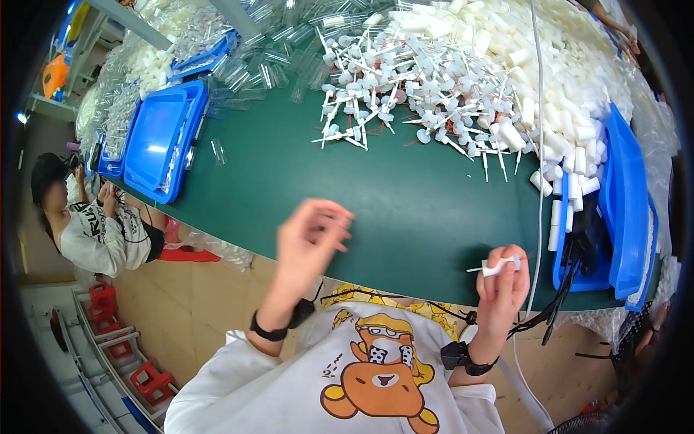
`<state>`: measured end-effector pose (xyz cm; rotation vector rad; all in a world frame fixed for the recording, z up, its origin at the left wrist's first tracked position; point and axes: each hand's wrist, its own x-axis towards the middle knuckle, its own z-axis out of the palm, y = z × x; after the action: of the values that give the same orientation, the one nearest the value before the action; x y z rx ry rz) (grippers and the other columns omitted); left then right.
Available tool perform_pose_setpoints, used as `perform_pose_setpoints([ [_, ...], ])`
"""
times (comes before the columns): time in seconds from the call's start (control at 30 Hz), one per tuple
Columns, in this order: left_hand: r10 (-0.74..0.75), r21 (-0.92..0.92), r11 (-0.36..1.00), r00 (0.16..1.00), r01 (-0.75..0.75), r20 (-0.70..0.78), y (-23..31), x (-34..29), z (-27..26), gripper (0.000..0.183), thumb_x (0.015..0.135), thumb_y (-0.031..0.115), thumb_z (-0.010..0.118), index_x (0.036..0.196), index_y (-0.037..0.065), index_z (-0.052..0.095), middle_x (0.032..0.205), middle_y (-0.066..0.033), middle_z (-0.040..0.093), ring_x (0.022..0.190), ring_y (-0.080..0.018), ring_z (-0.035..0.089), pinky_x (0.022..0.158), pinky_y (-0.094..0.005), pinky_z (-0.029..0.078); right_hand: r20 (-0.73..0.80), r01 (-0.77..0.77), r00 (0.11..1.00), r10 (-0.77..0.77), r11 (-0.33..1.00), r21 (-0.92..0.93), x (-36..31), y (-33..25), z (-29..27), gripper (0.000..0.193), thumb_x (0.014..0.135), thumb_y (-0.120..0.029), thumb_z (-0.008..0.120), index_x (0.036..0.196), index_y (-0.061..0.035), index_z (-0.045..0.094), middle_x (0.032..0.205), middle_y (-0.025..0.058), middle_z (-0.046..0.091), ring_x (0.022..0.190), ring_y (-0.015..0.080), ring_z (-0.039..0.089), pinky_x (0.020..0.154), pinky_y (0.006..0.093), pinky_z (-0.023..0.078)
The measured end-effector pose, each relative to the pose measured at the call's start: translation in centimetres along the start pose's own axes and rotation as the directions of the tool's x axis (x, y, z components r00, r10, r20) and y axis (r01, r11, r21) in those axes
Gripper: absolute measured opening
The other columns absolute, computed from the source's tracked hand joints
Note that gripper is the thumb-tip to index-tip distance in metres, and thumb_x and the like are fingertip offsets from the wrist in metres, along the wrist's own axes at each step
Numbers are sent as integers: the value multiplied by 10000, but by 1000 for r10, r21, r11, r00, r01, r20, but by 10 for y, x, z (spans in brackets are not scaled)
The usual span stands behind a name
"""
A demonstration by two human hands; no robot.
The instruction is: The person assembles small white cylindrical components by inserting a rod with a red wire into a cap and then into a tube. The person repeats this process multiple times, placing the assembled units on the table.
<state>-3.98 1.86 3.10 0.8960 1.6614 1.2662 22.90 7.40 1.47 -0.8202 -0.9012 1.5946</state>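
- Tiled floor [210,304] shows pale below my view, and over it a green table [426,210] curves across the middle.
- Red stools [150,383] stand at the lower left; above them a co-worker [97,235] in a dark cap sits beside the table.
- Through the head camera I see the left hand [307,239] above the table's near part, fingers loosely curled, with a gap between thumb and fingertips. It is somewhat blurred.
- At my right, the right hand [504,286] is closed in a pinch on a white part [494,269], near the table's front edge. Its thin stem points left. I cannot tell whether it is one piece or two joined.
- Dark bands [468,359] circle both wrists; the wearer's white shirt [267,394] bears a cartoon bear.
- Farther back, beyond the hands, lies a heap of stemmed pieces [412,83] with pale caps and red bits among them.
- White cylinders [575,101] pile up behind and to the right of that heap; clear tubes [278,61] lie to its left.
- Blue trays [153,145] rest at the table's left, and more blue trays [627,210] at the right, with black cables [570,264] just beside these.
- One white cord [540,137] runs down my view between the right hand and the right-side trays.
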Motion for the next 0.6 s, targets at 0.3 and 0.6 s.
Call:
perform_pose_setpoints([
  [0.3, 736, 970, 243, 651, 3, -186, -19, 49, -136, 273, 874, 111, 582, 1138, 43, 567, 1134, -147, 556, 1022, -305, 536, 888, -395, 422, 168, -27, 986, 18, 998, 52, -3, -5, -10, 251, 946, -127, 517, 1158, -18, 439, 942, 111, 569, 537, 60, 382, 494, 205, 386],
  [0.6, 560, 850, 521, 780, -70, -279, -32, 51, -148, 175, 887, 155, 611, 895, 1, 528, 1027, -146, 578, 920, -272, 557, 813, -348, 441, 191, 148, 972, -139, 988, -34, 0, -13, -19, 279, 720, -95, 788, 956, -27, 656, 1033, 169, 603, 806, 167, 586, 686, 259, 494],
])
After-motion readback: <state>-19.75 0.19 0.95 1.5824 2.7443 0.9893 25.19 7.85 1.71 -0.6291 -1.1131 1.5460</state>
